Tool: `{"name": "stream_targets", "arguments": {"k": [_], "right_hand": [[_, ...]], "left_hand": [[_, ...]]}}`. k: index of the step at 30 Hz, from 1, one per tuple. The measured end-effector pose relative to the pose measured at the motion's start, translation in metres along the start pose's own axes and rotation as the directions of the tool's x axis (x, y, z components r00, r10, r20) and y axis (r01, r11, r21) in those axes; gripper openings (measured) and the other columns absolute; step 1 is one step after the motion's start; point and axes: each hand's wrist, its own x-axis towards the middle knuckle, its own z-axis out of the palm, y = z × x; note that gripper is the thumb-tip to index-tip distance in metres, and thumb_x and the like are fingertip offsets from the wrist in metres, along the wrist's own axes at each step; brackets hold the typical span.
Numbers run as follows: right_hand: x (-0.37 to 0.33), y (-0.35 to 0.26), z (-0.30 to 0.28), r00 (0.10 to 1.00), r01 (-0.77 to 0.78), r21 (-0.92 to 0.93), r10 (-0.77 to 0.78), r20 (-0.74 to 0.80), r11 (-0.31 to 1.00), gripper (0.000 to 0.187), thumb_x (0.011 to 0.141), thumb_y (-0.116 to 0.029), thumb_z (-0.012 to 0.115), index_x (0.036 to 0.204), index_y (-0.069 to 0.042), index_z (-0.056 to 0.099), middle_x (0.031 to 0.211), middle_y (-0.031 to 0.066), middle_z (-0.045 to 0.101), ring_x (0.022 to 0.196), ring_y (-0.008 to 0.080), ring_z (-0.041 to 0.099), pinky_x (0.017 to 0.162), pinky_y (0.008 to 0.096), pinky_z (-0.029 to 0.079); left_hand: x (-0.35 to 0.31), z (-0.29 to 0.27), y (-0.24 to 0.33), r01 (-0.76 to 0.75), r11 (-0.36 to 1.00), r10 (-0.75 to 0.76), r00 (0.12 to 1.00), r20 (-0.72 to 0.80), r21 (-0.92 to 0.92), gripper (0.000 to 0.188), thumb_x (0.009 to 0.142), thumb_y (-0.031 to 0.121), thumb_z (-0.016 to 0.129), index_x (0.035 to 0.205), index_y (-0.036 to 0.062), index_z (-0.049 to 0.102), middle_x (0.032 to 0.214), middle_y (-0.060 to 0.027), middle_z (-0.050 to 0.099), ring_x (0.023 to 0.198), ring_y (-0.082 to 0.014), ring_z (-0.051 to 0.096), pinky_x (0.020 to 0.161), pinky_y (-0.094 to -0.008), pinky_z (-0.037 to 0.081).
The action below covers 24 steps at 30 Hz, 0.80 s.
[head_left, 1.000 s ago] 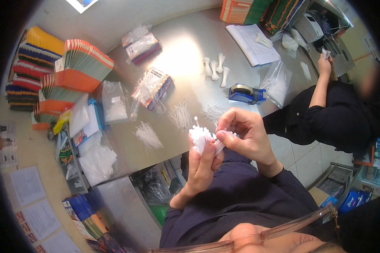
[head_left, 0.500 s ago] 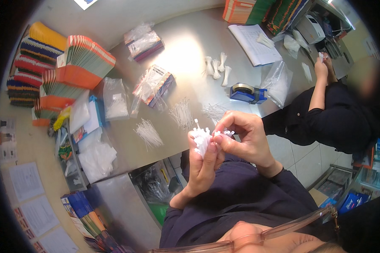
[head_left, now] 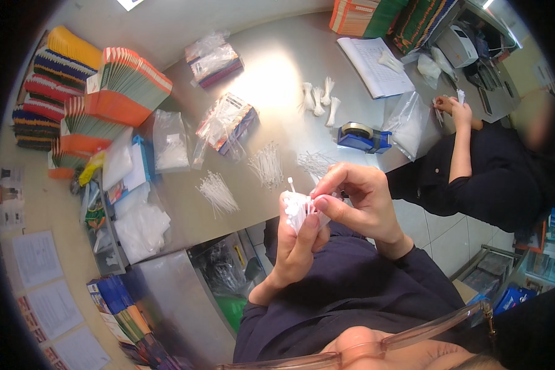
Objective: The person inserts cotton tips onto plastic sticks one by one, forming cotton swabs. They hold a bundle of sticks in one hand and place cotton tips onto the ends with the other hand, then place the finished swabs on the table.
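Note:
A bunch of white cable ties (head_left: 296, 206) sits in my left hand (head_left: 295, 250), fingers wrapped round it, the square heads together at the top. One tie pokes up above the others. My right hand (head_left: 361, 200) meets the bunch from the right, thumb and forefinger pinching cable ties at its edge; how many is hidden by the fingers. On the metal table (head_left: 185, 213) beyond my hands lie loose piles of cable ties (head_left: 217, 193), a middle pile (head_left: 266, 165) and a right one (head_left: 315, 163). Farther back are several tied bundles (head_left: 319, 100).
A blue tape dispenser (head_left: 364, 137) and a clear bag (head_left: 407, 126) stand to the right, below an open notebook (head_left: 376, 71). Two bag-topped boxes (head_left: 226, 123) stand left of centre. Orange folders (head_left: 126, 92) line the left. A co-worker (head_left: 481, 160) handles white ties at right.
My right fingers have shifted slightly on the bunch, and the heads sit more evenly in my left hand. The co-worker's hands have moved apart, a white bundle raised in one.

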Motion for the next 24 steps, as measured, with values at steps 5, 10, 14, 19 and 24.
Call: {"name": "stream_targets", "arguments": {"k": [5,10,14,19,24], "right_hand": [[-0.003,-0.006,-0.005,0.992,-0.120,0.006,0.120,0.029,0.993,0.010,0.077,-0.006,0.066,0.082,0.001,0.061,0.076,0.0051,0.060,0.065,0.0071,0.051,0.059,0.0200,0.040],[0.000,-0.012,-0.007,0.995,-0.025,-0.195,0.043,0.089,0.980,0.011,0.076,-0.007,0.067,0.083,0.000,0.064,0.073,0.0037,0.059,0.064,0.0066,0.049,0.056,0.0201,0.036],[-0.002,-0.010,-0.007,0.996,-0.025,-0.158,0.039,0.081,0.987,0.010,0.076,-0.007,0.067,0.083,0.000,0.064,0.073,0.0041,0.059,0.064,0.0069,0.050,0.056,0.0205,0.037],[-0.006,-0.004,-0.005,0.991,-0.125,-0.037,0.127,0.049,0.991,0.013,0.078,-0.008,0.066,0.087,0.001,0.062,0.076,0.0051,0.059,0.066,0.0073,0.051,0.058,0.0207,0.039],[-0.008,-0.006,-0.004,0.988,-0.142,-0.059,0.145,0.047,0.988,0.018,0.078,-0.008,0.066,0.092,0.001,0.061,0.078,0.0042,0.058,0.068,0.0062,0.051,0.059,0.0198,0.039]], "left_hand": [[0.001,0.002,0.001,-0.012,0.999,0.013,1.000,0.015,-0.050,0.018,0.096,0.017,0.039,0.105,0.0043,0.031,0.063,0.0008,0.040,0.048,-0.0034,0.032,0.043,-0.0183,0.025],[0.004,0.004,-0.001,-0.007,0.995,0.007,1.000,0.004,0.099,0.019,0.097,0.020,0.038,0.106,0.0046,0.033,0.061,0.0022,0.038,0.047,-0.0028,0.031,0.043,-0.0182,0.024],[0.005,0.003,-0.002,0.000,0.996,-0.002,1.000,0.021,0.086,0.017,0.097,0.018,0.037,0.104,0.0042,0.030,0.059,0.0016,0.038,0.047,-0.0033,0.031,0.043,-0.0180,0.025],[0.004,0.004,0.000,0.005,1.000,-0.005,1.000,0.004,-0.013,0.016,0.096,0.016,0.037,0.105,0.0050,0.030,0.058,0.0015,0.037,0.046,-0.0044,0.031,0.043,-0.0187,0.025],[0.002,0.007,0.002,0.020,0.998,-0.018,1.000,-0.021,0.060,0.018,0.097,0.018,0.037,0.106,0.0046,0.030,0.058,0.0015,0.037,0.046,-0.0038,0.031,0.042,-0.0184,0.024]]}}
